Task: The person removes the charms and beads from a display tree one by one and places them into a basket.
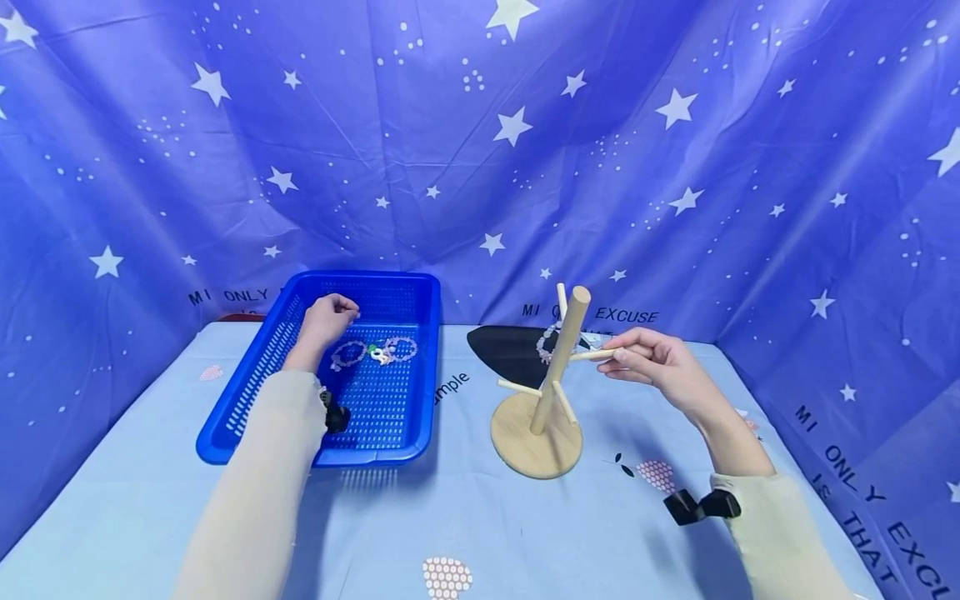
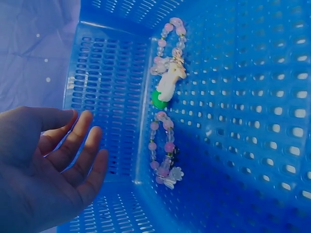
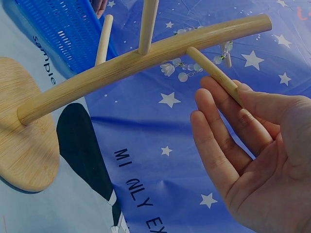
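My left hand hovers over the blue plastic basket, its fingers loosely bent and holding nothing. Below it lie two pink-and-clear beaded bracelets. One bracelet has a pale flower-like charm; the other adjoins a white-and-green figure charm. At the right stands a wooden rack with a round base and several pegs. Thumb and fingers of my right hand pinch the end of one peg. Behind the post, a pale beaded bracelet hangs from another peg, partly hidden.
A light blue cloth with printed shapes and lettering covers the table. Blue-purple star-printed curtain rises at the back and both sides. The basket's high rim lies left of the rack. A black band with a small device sits on my right wrist.
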The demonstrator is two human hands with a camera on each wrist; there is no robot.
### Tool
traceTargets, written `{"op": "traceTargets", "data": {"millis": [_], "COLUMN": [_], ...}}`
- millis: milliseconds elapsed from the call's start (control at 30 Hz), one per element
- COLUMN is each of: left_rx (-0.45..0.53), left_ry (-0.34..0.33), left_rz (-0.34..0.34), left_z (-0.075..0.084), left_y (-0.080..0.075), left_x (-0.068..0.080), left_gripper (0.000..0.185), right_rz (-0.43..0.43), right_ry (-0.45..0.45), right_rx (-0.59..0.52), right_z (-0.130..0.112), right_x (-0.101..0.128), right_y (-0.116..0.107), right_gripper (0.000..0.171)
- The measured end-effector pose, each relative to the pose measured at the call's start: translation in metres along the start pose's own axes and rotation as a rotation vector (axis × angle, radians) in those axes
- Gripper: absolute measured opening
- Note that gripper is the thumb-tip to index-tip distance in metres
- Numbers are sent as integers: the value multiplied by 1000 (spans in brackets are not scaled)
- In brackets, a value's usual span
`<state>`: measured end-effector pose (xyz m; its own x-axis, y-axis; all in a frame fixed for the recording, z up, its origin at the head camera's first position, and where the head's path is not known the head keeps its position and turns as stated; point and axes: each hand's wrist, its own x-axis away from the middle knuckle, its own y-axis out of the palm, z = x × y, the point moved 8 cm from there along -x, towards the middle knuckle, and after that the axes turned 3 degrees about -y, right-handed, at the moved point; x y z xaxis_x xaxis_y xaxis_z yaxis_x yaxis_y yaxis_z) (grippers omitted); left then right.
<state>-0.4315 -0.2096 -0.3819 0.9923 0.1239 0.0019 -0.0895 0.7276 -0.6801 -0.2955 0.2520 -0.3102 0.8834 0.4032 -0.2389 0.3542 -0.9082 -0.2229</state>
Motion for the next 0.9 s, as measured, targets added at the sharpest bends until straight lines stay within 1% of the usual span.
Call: {"op": "traceTargets", "data": {"millis": [233,333,433,533,633,767,900], "left_rx": [61,80,124,204,293,400,461], "left_ry": [28,53,91,139,184,230,265], "left_rz": [22,44,65,79,67,6,-36], "left_z": [8,12,20,33,52,82,107], "left_y": [-2,-5,-10,-16,-19,-18,-16], "left_x": [1,1,2,4,9,23,37], "left_gripper": [26,25,25,26,28,34,36], "right_rz": [1,1,-2,-6,-6,6,23], "right_ry": [-2,-5,-10,-14,-19,-20,-12], "right_rx": [0,-1,-7,-14,-18,-2,26], "right_z": [-1,0,1,1,1,0,0], "right_x": [0,0,0,-1,-1,0,1], "right_y": [0,0,1,1,1,-1,-2], "right_gripper": [15,16,15,16,16,16,15]}}
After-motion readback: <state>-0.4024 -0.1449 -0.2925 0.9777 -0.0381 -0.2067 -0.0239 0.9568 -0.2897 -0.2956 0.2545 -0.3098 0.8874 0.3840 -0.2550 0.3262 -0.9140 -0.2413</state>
